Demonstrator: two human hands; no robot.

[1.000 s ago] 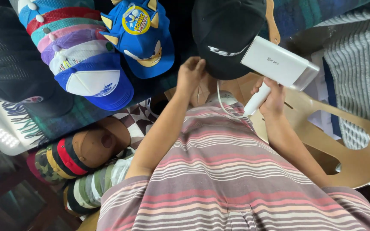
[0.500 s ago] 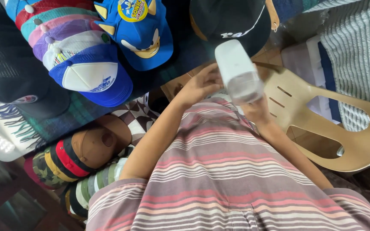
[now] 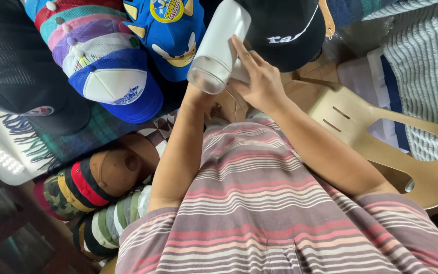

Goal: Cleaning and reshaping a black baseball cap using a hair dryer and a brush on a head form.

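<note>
White plastic fills the middle of the view: a handheld garment steamer [image 3: 218, 48], raised between the blue cartoon cap [image 3: 171, 35] and the black cap [image 3: 285, 30]. The right hand [image 3: 259, 76] lays its grip flat along the steamer's body, fingers spread across it. The left hand [image 3: 198, 96] is mostly hidden under the nozzle end, so its grip cannot be told. The nozzle points away from the black cap, touching no hat. Stacked caps [image 3: 87, 56] lie just beside on the bench.
</note>
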